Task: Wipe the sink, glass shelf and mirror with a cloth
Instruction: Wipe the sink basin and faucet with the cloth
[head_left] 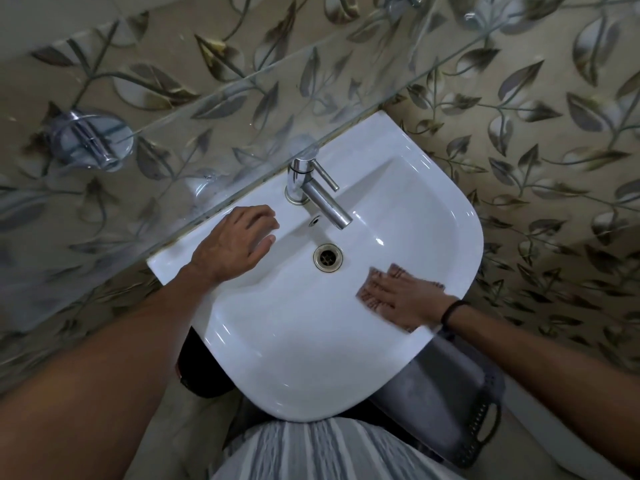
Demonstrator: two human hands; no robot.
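A white ceramic sink juts from the leaf-patterned wall, seen from above. My right hand lies flat with straight fingers on a brownish checked cloth, pressing it against the inner right slope of the basin, near the drain. My left hand rests on the sink's left rim beside the chrome tap, fingers loosely bent and holding nothing. The glass shelf runs diagonally above the sink's back edge. The mirror is out of view.
A chrome shelf bracket holds the glass at the left. Below the sink stand a grey perforated basket and a dark object. Patterned wall tiles surround the basin.
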